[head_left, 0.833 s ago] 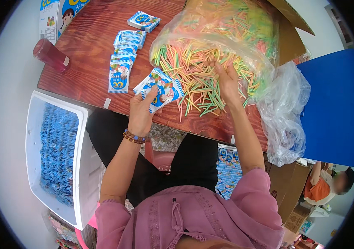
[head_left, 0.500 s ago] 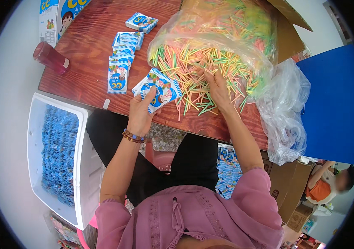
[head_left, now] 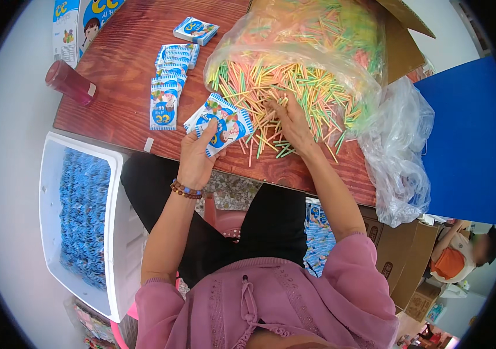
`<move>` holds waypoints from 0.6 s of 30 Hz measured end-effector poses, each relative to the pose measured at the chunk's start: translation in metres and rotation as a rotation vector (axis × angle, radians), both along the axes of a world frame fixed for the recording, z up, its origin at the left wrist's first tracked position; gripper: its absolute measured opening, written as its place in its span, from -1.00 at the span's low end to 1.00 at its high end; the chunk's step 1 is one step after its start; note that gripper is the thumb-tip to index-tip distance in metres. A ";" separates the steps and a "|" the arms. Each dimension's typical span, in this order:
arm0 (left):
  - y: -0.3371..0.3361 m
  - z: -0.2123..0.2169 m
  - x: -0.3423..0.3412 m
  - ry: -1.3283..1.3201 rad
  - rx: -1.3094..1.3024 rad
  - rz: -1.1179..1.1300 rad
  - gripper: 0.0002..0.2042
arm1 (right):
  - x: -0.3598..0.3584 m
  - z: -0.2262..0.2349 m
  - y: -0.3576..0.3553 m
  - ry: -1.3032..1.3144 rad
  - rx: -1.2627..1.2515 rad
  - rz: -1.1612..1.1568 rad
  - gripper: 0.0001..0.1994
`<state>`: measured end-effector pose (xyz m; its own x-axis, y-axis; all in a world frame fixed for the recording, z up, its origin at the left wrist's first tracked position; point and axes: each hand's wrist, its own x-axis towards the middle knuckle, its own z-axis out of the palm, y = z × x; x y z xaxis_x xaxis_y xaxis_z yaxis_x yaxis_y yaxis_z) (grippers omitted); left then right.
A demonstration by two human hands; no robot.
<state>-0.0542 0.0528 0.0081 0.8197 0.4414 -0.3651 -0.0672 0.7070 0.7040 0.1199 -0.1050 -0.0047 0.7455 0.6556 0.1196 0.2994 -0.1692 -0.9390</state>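
My left hand (head_left: 199,152) is closed on a small fan of blue-and-white printed sachets (head_left: 225,125), thumb on top, over the table's near edge. To the right, a heap of thin pink, yellow and green sticks (head_left: 312,93) spills out of a large clear plastic bag (head_left: 294,52). My right hand (head_left: 294,125) is in the near side of this heap, its fingers curled around some sticks; how many is hidden. Left of the bag, a row of overlapping sachets (head_left: 165,104) lies on the table, with a small stack of sachets (head_left: 196,30) beyond it.
On the red-brown wooden table (head_left: 114,75), a pink tumbler (head_left: 70,82) and a printed box (head_left: 79,29) stand at left. A white foam bin (head_left: 114,232) full of blue sachets sits at lower left. Crumpled clear plastic (head_left: 399,151) hangs off the right edge. Another person (head_left: 460,256) is at far right.
My right hand has shifted left within the heap, its fingers now more curled. My left hand keeps its hold on the sachets, almost unmoved.
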 end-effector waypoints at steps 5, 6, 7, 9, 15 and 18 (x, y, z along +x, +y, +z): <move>-0.001 0.000 0.000 -0.032 0.005 -0.010 -0.84 | 0.002 0.004 -0.001 0.000 0.100 -0.020 -0.86; -0.003 0.003 0.002 -0.056 0.009 -0.004 -0.82 | 0.003 0.011 -0.002 0.099 0.163 -0.075 -0.86; -0.004 0.006 0.005 -0.060 0.016 -0.012 -0.82 | 0.009 0.009 0.000 0.235 0.386 -0.132 -0.86; -0.010 0.013 0.012 -0.081 0.056 -0.017 -0.82 | 0.012 0.027 -0.001 0.372 0.607 -0.165 -0.86; -0.037 0.013 0.044 -0.052 0.028 -0.049 -0.81 | 0.000 0.054 0.014 0.580 1.087 -0.170 -0.89; -0.041 0.007 0.047 -0.024 -0.007 -0.047 -0.82 | -0.009 0.060 0.017 0.409 1.077 -0.237 -0.91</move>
<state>-0.0074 0.0120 0.0149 0.8482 0.3997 -0.3476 -0.0508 0.7146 0.6976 0.1111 -0.0879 0.0557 0.9466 0.2019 0.2512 0.0106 0.7595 -0.6505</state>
